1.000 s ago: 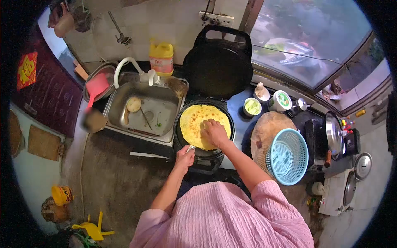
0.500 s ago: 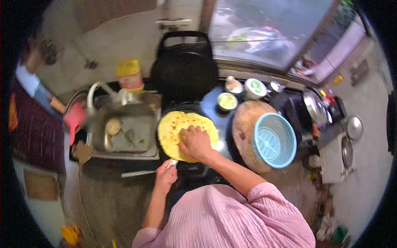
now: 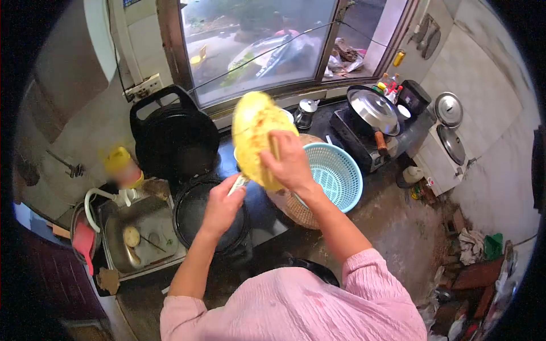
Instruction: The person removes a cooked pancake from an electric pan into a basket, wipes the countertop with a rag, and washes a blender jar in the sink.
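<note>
A yellow flatbread [image 3: 250, 128] with browned spots hangs tilted in the air, to the left of a light blue plastic basket [image 3: 359, 184]. My right hand [image 3: 291, 165] is closed on its near side, with a folded edge showing by the fingers. My left hand [image 3: 223, 200] grips a white handle [image 3: 239, 183] just below the flatbread; the far end of that tool is hidden. Beneath my left forearm lies the round black griddle [image 3: 199, 207], its lid [image 3: 176, 142] raised behind it. The basket rests on a round wooden board [image 3: 301, 215].
At left is a sink [image 3: 114, 219] with a faucet [image 3: 91, 210] and a red dipper [image 3: 83, 238]. A wok with a metal lid [image 3: 372, 109] sits on the stove at right. A small metal pot [image 3: 306, 113] stands near the window.
The flatbread has come up off the griddle and moved right toward the basket, with both hands. My view has swung to the right.
</note>
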`<state>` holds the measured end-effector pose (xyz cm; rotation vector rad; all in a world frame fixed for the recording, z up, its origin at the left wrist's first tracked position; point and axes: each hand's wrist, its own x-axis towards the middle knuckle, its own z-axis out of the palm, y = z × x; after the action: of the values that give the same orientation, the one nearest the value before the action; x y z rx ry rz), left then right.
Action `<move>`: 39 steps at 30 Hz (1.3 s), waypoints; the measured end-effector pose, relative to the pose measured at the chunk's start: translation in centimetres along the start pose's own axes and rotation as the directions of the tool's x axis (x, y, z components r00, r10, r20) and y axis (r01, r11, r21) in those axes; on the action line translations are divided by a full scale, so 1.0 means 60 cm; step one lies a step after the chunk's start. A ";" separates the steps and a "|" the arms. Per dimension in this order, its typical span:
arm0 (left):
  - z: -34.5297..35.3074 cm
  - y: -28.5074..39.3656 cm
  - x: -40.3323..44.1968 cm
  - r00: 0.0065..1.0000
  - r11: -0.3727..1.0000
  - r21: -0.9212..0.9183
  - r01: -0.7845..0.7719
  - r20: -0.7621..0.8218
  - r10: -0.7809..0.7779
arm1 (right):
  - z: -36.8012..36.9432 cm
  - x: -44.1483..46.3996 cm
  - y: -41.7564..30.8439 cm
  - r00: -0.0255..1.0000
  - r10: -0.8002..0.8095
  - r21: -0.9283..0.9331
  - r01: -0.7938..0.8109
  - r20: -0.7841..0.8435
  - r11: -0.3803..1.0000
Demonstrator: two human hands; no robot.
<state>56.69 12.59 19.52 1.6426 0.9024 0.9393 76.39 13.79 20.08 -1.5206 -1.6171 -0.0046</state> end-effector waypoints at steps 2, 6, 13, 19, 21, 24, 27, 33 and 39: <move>0.056 0.017 0.018 0.972 0.910 0.347 -0.227 0.024 0.233 | -0.035 -0.020 0.057 0.991 0.071 0.145 -0.055 -0.112 0.988; 0.218 -0.023 -0.017 0.885 0.177 0.896 -0.406 0.338 0.320 | -0.116 -0.157 0.204 0.722 0.674 0.685 -0.412 -0.156 0.600; 0.299 -0.099 -0.018 0.822 0.137 0.818 -0.559 0.524 0.221 | -0.162 -0.346 0.355 0.590 0.751 0.348 -0.666 -0.296 0.660; 0.235 -0.052 0.014 0.896 0.408 0.799 -0.442 0.415 0.158 | -0.154 -0.330 0.315 0.484 0.874 0.562 -0.735 0.042 0.380; 0.211 -0.044 0.022 0.970 0.685 0.689 -0.237 0.212 0.122 | -0.151 -0.326 0.319 0.446 0.890 0.595 -0.741 0.091 0.311; 0.181 -0.074 0.028 0.988 0.975 0.162 0.153 -0.041 -0.149 | -0.149 -0.326 0.334 0.334 0.907 0.644 -0.759 0.255 0.099; 0.157 -0.108 0.018 0.871 0.853 -0.284 0.437 -0.103 -0.480 | -0.159 -0.317 0.338 0.285 0.868 0.641 -0.766 0.407 -0.049; 0.169 -0.164 0.003 0.773 0.776 -0.381 0.502 -0.204 -0.601 | -0.150 -0.307 0.340 0.239 0.837 0.578 -0.809 0.492 -0.109; 0.224 -0.117 0.006 0.885 0.931 -0.106 0.350 -0.289 -0.366 | -0.104 -0.344 0.348 0.442 0.869 0.633 -0.743 0.220 0.218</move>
<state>68.10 9.29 10.12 1.2429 1.3307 0.9576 93.71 -0.98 0.47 -1.5189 -0.3375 0.9222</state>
